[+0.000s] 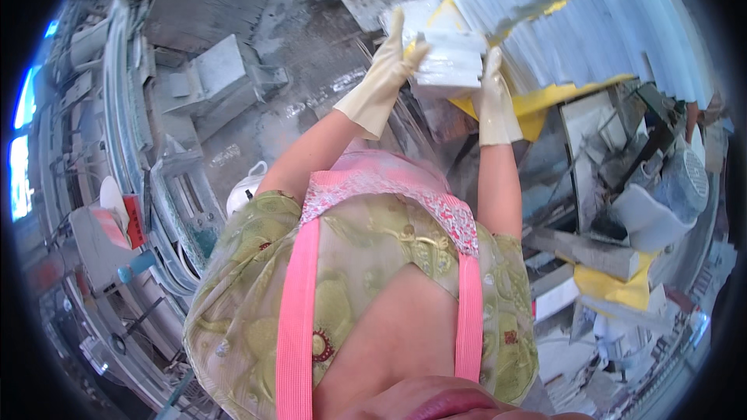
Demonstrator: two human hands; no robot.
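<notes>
Cream rubber gloves cover both my hands. In front of me a small stack of white slabs [451,58] is held between them. My left hand [393,58] presses the stack's left side, its thumb toward the near edge and its fingers pointing up and away. Along the right side lies my right hand [493,89], fingers stretched upward; its palm side is hidden. Just beyond and to the right, long rows of pale blue-white slabs [576,43] stand on edge, close to the right glove. Yellow sheeting [537,105] shows under these rows.
On the left are a grey metal box-like block [218,70] and a large dusty board [204,1]. Curved metal rails [117,109] run down the far left. To the right are a white plastic container [652,218], a grey beam [583,253] and a yellow cloth [615,284] among scattered offcuts.
</notes>
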